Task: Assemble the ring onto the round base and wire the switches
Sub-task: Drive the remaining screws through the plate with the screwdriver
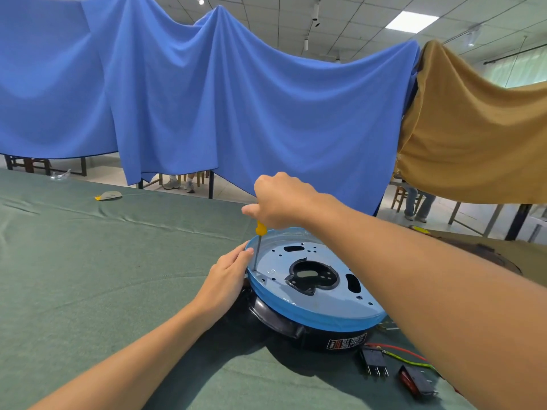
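Note:
A black round base (296, 332) lies on the green cloth, and a blue-filmed ring plate (310, 318) with a dark centre opening sits on top of it. My right hand (281, 199) grips the yellow handle of a screwdriver (258, 247), which stands upright with its tip on the plate's left rim. My left hand (228, 279) rests against the left edge of the ring with fingers fairly straight. Two black switches (373, 362) (417, 380) lie at the front right, joined by red and yellow-green wires (405, 355).
The green tablecloth (103, 276) covers the table. A small yellow-and-grey object (109, 196) and clear safety glasses (60, 174) lie at the far left. Blue and tan cloths (236, 99) hang behind. A dark round part (488, 255) sits at the right.

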